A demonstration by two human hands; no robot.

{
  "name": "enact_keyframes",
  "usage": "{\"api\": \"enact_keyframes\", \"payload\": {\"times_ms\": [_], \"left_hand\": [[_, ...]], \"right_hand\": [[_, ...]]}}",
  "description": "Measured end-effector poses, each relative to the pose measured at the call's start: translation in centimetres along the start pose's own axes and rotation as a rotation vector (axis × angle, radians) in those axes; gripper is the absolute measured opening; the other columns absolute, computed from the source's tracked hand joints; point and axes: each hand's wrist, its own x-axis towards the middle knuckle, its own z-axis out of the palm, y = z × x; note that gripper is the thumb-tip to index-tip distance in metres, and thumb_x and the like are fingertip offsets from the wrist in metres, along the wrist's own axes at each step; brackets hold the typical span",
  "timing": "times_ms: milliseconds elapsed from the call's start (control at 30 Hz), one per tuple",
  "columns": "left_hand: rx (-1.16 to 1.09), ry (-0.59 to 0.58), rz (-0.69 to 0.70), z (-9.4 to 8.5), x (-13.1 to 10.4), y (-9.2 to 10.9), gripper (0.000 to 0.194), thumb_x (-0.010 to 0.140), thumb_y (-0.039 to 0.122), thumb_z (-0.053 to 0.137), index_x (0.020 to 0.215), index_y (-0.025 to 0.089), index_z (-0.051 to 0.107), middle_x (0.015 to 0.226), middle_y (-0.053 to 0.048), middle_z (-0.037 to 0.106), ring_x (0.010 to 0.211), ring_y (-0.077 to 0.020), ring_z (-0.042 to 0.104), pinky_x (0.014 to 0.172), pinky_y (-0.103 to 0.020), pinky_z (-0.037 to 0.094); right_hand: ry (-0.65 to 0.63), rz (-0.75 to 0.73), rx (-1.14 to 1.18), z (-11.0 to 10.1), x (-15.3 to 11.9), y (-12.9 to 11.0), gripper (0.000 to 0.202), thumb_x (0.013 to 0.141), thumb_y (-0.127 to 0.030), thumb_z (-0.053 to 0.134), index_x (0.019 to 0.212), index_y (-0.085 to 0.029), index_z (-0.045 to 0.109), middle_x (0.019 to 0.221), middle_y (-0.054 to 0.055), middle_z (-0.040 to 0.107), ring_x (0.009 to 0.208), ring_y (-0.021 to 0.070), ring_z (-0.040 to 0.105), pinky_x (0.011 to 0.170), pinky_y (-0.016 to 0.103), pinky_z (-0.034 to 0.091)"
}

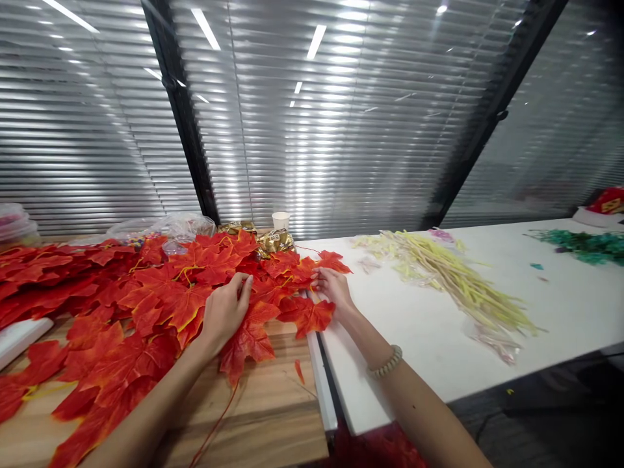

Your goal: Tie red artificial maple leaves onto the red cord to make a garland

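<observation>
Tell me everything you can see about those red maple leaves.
The red maple leaves look artificial, perhaps fabric or thin plastic: lobed and vivid red, with orange shading and some yellow edges and stems. They form a loose, overlapping heap on the wooden tabletop, some flatter, others tilted, with a few at the right extending over the white table. The left hand is among them, and the right hand appears to touch leaves at the heap's right end; their grip is unclear.
</observation>
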Motion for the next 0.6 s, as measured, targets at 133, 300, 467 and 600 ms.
{"api": "enact_keyframes", "payload": {"times_ms": [133,300,467,600], "left_hand": [[0.012,-0.011,-0.014,-0.08,0.07,0.03,0.030,0.089,0.038,0.029,0.092,0.019,0.053,0.065,-0.002,0.062,0.056,-0.0165,0.058,0.050,-0.022,0.031],[0.010,-0.005,-0.027,-0.05,0.20,-0.02,0.029,0.089,0.037,0.029,0.093,0.019,0.051,0.069,-0.003,0.064,0.061,-0.0180,0.060,0.051,-0.022,0.032],[0.015,-0.009,-0.047,-0.20,0.13,0.10,0.029,0.089,0.037,0.029,0.093,0.019,0.051,0.069,-0.003,0.064,0.061,-0.0184,0.060,0.051,-0.022,0.031],[0.010,-0.011,-0.052,-0.31,0.07,0.12,0.029,0.089,0.037,0.029,0.093,0.019,0.051,0.070,-0.003,0.065,0.062,-0.0185,0.061,0.051,-0.022,0.032]], "right_hand": [[0.000,-0.001,-0.014,0.02,-0.01,-0.06,0.012,0.066,-0.027,0.060,0.067,-0.015,0.061,0.058,0.002,0.062,0.048,0.0107,0.055,0.046,0.022,0.041],[0.005,0.001,-0.031,-0.02,-0.01,-0.13,0.013,0.066,-0.028,0.060,0.067,-0.014,0.061,0.060,0.003,0.062,0.049,0.0115,0.056,0.046,0.022,0.041],[-0.001,-0.008,-0.045,-0.08,-0.07,-0.17,0.015,0.067,-0.029,0.061,0.068,-0.015,0.060,0.062,0.002,0.062,0.049,0.0110,0.056,0.048,0.022,0.042],[0.009,-0.005,-0.049,-0.03,-0.05,-0.16,0.014,0.068,-0.028,0.060,0.068,-0.014,0.060,0.059,0.002,0.061,0.049,0.0112,0.057,0.047,0.022,0.041]]}}
